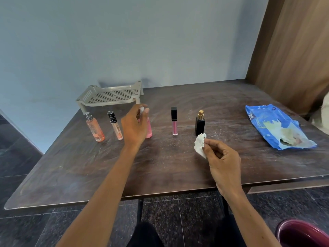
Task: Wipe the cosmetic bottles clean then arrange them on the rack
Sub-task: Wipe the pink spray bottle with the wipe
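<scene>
Left hand [134, 125]: grip narrow round white cap of pink translucent bottle [148, 130]. Blurred there, cannot tell if closed on it. Hand hides most of bottle.
Right hand [221, 157]: grip pinching crumpled white wipe [200, 144], near black square perfume bottle [200, 124] with gold sprayer.
Upright on dark brown counter [178, 166]: peach pump bottle [95, 129], beige tube with black marbled cap [116, 126], pink gloss tube with black cap [174, 122].
Grey perforated plastic rack [110, 95]: behind row, by wall.
Blue wipes packet [277, 127]: far right, print illegible.
Maroon bin [302, 234]: cut off at frame corner.

The left hand [134, 125] hides most of the pink bottle [149, 130].
</scene>
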A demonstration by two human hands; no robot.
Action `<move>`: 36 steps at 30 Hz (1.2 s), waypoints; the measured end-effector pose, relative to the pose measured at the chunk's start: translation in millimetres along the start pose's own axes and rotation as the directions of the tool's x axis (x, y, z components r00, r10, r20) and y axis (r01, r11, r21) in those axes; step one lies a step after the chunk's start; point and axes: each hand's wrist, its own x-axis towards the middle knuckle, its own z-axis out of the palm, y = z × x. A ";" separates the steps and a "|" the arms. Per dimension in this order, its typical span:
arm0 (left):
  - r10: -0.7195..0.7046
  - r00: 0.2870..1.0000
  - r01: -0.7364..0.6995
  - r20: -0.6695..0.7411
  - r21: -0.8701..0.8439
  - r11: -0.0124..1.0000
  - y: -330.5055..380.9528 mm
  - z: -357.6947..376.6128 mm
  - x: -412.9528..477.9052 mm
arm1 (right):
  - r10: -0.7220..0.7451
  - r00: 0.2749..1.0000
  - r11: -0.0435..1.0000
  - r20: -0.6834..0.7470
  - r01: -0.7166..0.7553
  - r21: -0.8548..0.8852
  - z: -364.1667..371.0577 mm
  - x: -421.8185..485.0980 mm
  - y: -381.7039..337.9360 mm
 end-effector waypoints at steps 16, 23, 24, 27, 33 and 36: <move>-0.523 0.812 0.517 0.261 -0.736 0.436 67.5 1.4 -120.5 | -0.274 0.961 0.928 0.019 0.270 -0.256 0.1 -35.9 -30.9; -0.458 0.864 0.469 0.210 -0.670 0.576 72.1 -0.2 -128.8 | -0.466 0.852 0.688 0.241 0.519 -0.507 23.9 -44.5 -13.7; -0.460 0.865 0.466 0.202 -0.663 0.586 71.6 -0.8 -130.0 | -0.463 0.854 0.692 0.236 0.515 -0.506 23.4 -45.8 -11.1; -0.447 0.878 0.451 0.174 -0.614 0.647 69.5 -0.9 -132.4 | -0.430 0.889 0.726 0.158 0.445 -0.524 14.9 -43.8 -3.7; -0.375 0.917 0.387 0.133 -0.516 0.764 68.1 0.2 -137.0 | -0.423 0.903 0.712 0.079 0.385 -0.588 20.3 -38.7 -9.2; -0.352 0.932 0.349 0.083 -0.465 0.814 68.4 -1.9 -137.6 | -0.473 0.870 0.699 0.141 0.468 -0.541 43.0 -48.8 -21.7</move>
